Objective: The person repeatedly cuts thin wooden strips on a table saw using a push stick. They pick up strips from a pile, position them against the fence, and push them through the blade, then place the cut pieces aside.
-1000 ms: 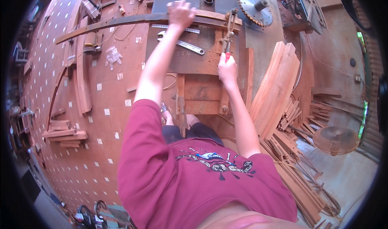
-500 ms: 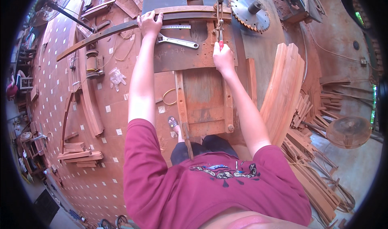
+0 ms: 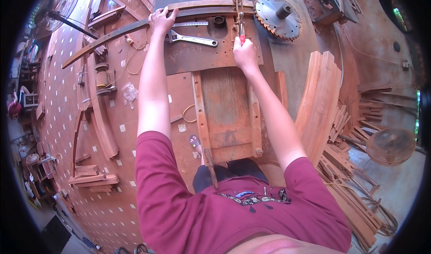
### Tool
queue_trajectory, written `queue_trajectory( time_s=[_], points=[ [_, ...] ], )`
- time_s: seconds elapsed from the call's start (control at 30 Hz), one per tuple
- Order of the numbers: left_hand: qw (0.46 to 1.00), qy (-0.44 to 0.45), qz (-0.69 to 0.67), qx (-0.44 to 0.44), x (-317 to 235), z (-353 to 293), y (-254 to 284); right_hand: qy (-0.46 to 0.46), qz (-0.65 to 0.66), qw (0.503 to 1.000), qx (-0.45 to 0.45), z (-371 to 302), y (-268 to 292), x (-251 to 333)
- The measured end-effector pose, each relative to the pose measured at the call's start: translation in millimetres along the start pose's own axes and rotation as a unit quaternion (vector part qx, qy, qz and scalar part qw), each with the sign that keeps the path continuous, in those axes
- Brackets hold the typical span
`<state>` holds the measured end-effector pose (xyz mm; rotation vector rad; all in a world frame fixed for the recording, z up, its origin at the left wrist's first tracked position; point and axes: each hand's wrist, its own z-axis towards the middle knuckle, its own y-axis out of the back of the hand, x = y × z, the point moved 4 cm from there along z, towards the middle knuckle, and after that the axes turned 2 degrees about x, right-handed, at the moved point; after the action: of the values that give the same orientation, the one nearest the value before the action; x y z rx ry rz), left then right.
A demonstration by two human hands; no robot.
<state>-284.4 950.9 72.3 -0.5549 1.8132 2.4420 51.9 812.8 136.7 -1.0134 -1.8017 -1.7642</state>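
My left hand (image 3: 160,22) is closed over a curved wooden strip (image 3: 204,4), thumb and fingers across it. The strip lies along a longer, darker curved piece (image 3: 107,38) that runs out to the left past the bench edge. My right hand (image 3: 246,54) is wrapped round the red handle of a metal toggle clamp (image 3: 241,18) at the strip's right end. Between my hands an adjustable wrench (image 3: 194,39) lies on the dark metal bench top (image 3: 186,61), with a steel ruler (image 3: 191,24) just beyond it.
A toothed circular saw blade (image 3: 278,18) sits right of the clamp. Curved timber pieces (image 3: 316,103) are stacked at the right, near a round fan (image 3: 390,146). On the left floor are a spool (image 3: 103,76), a clear plastic glove (image 3: 130,94) and wood offcuts (image 3: 92,178).
Both hands, the clamp and the curved strip sit slightly farther up and left in view, while the saw blade and floor items appear lower. Both hands keep their holds.
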Motion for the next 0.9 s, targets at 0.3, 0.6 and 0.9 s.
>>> queue_trajectory(
  time_s=[0.3,0.6,0.9],
  points=[
    [0.998,-0.008,0.041,0.036,10.3,42.6,-14.9,0.003,0.017,1.000,0.005,25.4,-5.5,11.4],
    [0.999,-0.017,0.005,0.051,9.1,28.6,-9.6,0.010,0.022,1.000,0.012,15.8,-7.2,0.1],
    [0.998,-0.012,-0.044,0.040,-4.2,-51.6,13.3,-0.008,0.053,0.998,0.019,-50.7,10.6,-23.3]
  ],
)
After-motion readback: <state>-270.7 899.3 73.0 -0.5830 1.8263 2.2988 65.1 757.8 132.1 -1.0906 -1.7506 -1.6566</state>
